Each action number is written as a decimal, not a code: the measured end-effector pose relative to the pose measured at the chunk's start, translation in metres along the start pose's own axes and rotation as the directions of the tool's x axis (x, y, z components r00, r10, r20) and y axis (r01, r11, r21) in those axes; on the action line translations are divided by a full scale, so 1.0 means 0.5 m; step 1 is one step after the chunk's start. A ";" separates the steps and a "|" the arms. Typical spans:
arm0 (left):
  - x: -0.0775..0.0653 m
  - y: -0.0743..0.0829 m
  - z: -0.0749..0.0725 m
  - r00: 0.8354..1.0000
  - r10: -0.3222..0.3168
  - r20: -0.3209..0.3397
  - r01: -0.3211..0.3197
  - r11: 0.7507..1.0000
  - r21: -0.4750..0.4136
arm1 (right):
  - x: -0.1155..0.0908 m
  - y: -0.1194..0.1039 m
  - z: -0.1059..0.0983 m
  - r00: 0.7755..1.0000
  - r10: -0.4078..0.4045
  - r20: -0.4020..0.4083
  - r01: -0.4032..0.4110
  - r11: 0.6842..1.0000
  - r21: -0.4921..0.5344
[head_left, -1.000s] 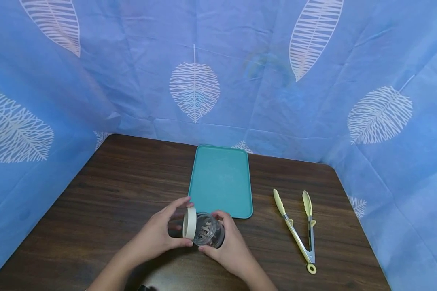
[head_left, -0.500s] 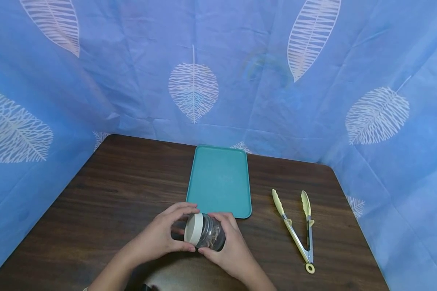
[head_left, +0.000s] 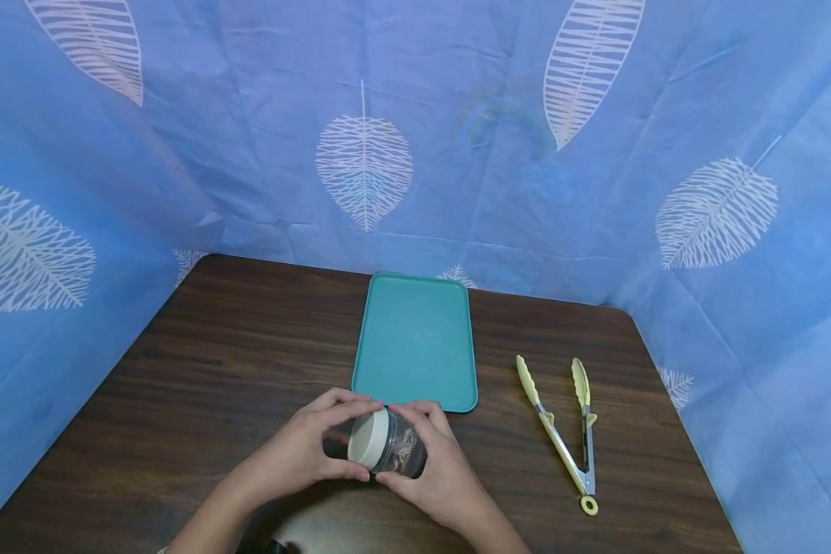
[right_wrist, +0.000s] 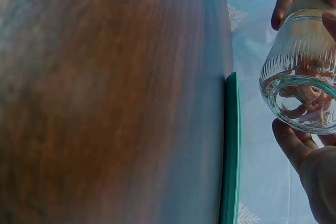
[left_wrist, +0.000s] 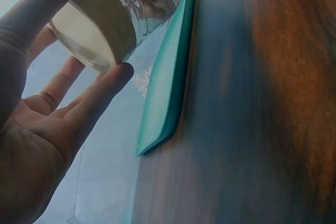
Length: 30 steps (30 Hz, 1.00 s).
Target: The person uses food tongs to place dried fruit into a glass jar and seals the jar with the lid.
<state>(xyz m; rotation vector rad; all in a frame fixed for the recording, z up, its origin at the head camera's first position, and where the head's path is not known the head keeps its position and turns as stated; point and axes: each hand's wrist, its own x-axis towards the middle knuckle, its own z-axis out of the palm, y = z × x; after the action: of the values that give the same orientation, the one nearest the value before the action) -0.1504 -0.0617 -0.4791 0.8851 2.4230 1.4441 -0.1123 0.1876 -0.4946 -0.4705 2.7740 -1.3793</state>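
Note:
A glass jar (head_left: 407,446) with ribbed sides lies tilted between both hands, its base toward the right. Small brownish pieces show through the glass. On its mouth sits a cream lid (head_left: 372,440), facing left. My left hand (head_left: 312,440) grips the lid's rim between thumb and fingertips, with a gap at the palm. Around the jar's lower body, my right hand (head_left: 445,475) curls its thumb and fingers. In the left wrist view the lid (left_wrist: 113,17) meets the glass closely. In the right wrist view the jar (right_wrist: 294,61) shows its thick round base.
A teal tray (head_left: 415,338) lies just beyond the hands on the dark wooden table (head_left: 235,331). To the right, tongs (head_left: 569,454) with pale yellow tips lie spread. A blue leaf-print cloth (head_left: 450,154) hangs around the table's back and sides.
A second ago the lid stood edge-on at the jar's mouth with a bit of space between; now it is on the mouth, tilted toward me. The left fingers have shifted slightly right around it.

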 end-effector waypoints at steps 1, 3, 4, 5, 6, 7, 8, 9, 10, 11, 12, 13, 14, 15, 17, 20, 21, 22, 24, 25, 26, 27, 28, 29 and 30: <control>-0.001 0.000 0.000 1.000 0.004 0.000 -0.004 1.000 0.004 | 0.000 0.000 0.000 1.000 -0.002 0.002 0.002 1.000 -0.001; -0.002 -0.003 0.001 1.000 0.018 -0.002 -0.018 1.000 0.012 | 0.000 -0.001 0.000 1.000 -0.002 0.002 0.002 1.000 0.000; -0.002 -0.004 0.001 1.000 0.019 -0.002 -0.019 1.000 0.013 | 0.000 -0.002 0.000 1.000 -0.003 0.001 0.003 1.000 0.002; -0.002 -0.005 0.001 1.000 0.019 -0.001 -0.019 1.000 0.013 | 0.000 -0.002 0.000 1.000 -0.002 0.001 0.002 1.000 0.004; -0.003 -0.006 0.001 1.000 0.023 -0.002 -0.023 1.000 0.015 | 0.001 -0.003 0.000 1.000 -0.002 0.001 0.002 1.000 0.008; -0.003 -0.007 0.000 1.000 0.028 0.000 -0.028 0.999 0.019 | 0.001 -0.002 0.000 1.000 -0.001 0.000 0.001 1.000 0.013; -0.003 -0.008 0.000 1.000 0.030 0.001 -0.030 0.999 0.027 | 0.002 -0.002 -0.001 1.000 0.004 0.001 -0.004 1.000 0.020; -0.004 -0.008 0.000 0.999 0.032 0.002 -0.033 0.999 0.038 | 0.002 -0.001 -0.001 1.000 0.009 0.002 -0.009 1.000 0.028; -0.005 -0.008 -0.001 0.999 0.034 0.006 -0.034 0.998 0.048 | 0.003 0.000 -0.002 1.000 0.015 0.005 -0.015 0.999 0.039; -0.006 -0.008 -0.001 0.999 0.039 0.010 -0.039 0.997 0.059 | 0.003 0.001 -0.002 1.000 0.020 0.008 -0.020 0.999 0.051; -0.007 -0.009 -0.001 0.999 0.046 0.014 -0.047 0.996 0.075 | 0.003 0.003 -0.003 1.000 0.024 0.011 -0.025 0.998 0.059; -0.007 -0.009 -0.002 0.998 0.054 0.019 -0.055 0.994 0.093 | 0.003 0.005 -0.003 0.999 0.032 0.016 -0.033 0.997 0.073; -0.008 -0.009 -0.002 0.998 0.056 0.025 -0.058 0.993 0.104 | 0.003 0.006 -0.004 0.999 0.038 0.022 -0.040 0.995 0.088; -0.009 -0.009 -0.002 0.998 0.061 0.031 -0.064 0.992 0.106 | 0.003 0.008 -0.005 0.999 0.037 0.027 -0.039 0.994 0.100; -0.010 -0.008 -0.003 0.997 0.063 0.043 -0.068 0.990 0.121 | 0.003 0.010 -0.006 0.998 0.049 0.043 -0.054 0.991 0.125; -0.011 -0.008 -0.002 0.997 0.060 0.058 -0.067 0.989 0.134 | 0.004 0.013 -0.007 0.993 0.082 0.080 -0.096 0.976 0.193; -0.012 -0.009 -0.002 0.996 0.058 0.063 -0.066 0.989 0.135 | 0.005 0.014 -0.007 0.991 0.094 0.093 -0.113 0.969 0.220; -0.013 -0.008 -0.002 0.996 0.057 0.068 -0.066 0.988 0.143 | 0.006 0.015 -0.007 0.988 0.110 0.106 -0.133 0.960 0.246; -0.014 -0.009 -0.001 0.995 0.056 0.079 -0.067 0.987 0.144 | 0.008 0.018 -0.006 0.984 0.127 0.127 -0.160 0.940 0.300; -0.014 -0.007 0.000 0.995 0.051 0.083 -0.063 0.986 0.151 | 0.008 0.019 -0.007 0.982 0.133 0.136 -0.170 0.932 0.319; -0.014 -0.006 0.000 0.995 0.048 0.088 -0.062 0.985 0.162 | 0.009 0.020 -0.008 0.981 0.134 0.142 -0.174 0.929 0.326; -0.014 -0.004 0.001 0.995 0.046 0.094 -0.062 0.983 0.175 | 0.010 0.021 -0.008 0.980 0.134 0.146 -0.176 0.927 0.332; -0.014 -0.002 0.001 0.994 0.046 0.099 -0.064 0.979 0.193 | 0.011 0.022 -0.009 0.980 0.131 0.152 -0.176 0.924 0.340; -0.013 0.000 0.001 0.994 0.047 0.103 -0.068 0.975 0.210 | 0.012 0.024 -0.010 0.979 0.127 0.158 -0.176 0.920 0.350; -0.013 0.001 0.001 0.993 0.054 0.106 -0.077 0.971 0.228 | 0.012 0.025 -0.011 0.979 0.122 0.166 -0.175 0.915 0.364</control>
<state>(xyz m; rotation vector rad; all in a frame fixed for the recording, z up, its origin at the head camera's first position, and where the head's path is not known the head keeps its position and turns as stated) -0.1446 -0.0652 -0.4796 1.0679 2.5447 1.1216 -0.1222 0.1975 -0.5002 -0.3176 2.2995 -1.7125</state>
